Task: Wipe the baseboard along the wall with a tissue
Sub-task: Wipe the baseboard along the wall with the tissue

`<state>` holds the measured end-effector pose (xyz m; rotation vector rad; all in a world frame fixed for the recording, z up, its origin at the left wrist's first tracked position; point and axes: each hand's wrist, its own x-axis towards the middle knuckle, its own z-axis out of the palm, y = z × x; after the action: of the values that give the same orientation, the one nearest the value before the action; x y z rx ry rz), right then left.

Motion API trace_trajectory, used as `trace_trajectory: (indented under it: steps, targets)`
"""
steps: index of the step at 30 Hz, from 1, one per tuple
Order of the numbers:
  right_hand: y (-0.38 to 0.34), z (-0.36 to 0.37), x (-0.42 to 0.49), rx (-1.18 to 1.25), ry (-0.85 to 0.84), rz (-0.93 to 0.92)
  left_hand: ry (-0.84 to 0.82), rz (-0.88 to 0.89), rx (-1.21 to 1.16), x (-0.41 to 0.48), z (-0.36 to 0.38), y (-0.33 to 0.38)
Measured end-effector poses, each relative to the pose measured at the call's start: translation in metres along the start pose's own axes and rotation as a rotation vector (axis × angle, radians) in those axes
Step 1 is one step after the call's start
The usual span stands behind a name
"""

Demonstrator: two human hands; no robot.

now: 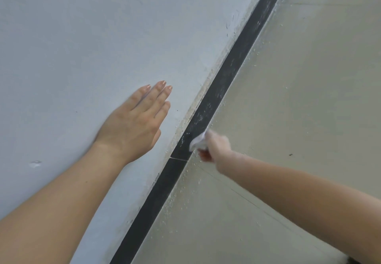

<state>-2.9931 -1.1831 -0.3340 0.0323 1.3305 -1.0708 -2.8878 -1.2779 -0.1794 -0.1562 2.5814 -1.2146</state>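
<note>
Tissue (198, 141) wadded, grip of right hand (216, 149) closed round it, pressed on baseboard (223, 79). Likely soft, light, tear-prone: hold bunched. Left hand (132, 125) open, flat on wall (82, 36) above baseboard.

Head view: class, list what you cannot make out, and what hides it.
Fingers of the right hand round the tissue: head view, motion blur.
Baseboard under the tissue: head view, covered.
Its ends: cut by frame edges.
Palm of the left hand: faces the wall.

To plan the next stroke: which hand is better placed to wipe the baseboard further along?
Probably the right hand: it grips the tissue against the baseboard. The left hand lies flat on the wall, holding nothing.
</note>
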Motion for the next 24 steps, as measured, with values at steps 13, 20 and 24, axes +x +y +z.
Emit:
trace_trajectory:
  steps: [13,20,24]
  targets:
    - [-0.063,-0.011,0.008,0.478,0.01,0.009,0.051,-0.014,-0.043,0.0,0.004,0.001]
    - [-0.035,-0.023,-0.001,0.132,-0.049,0.022,0.027,0.001,-0.031,0.0,0.004,0.001]
    - [-0.016,0.004,-0.001,0.035,-0.197,0.199,0.037,-0.001,-0.027,0.0,0.003,0.001]
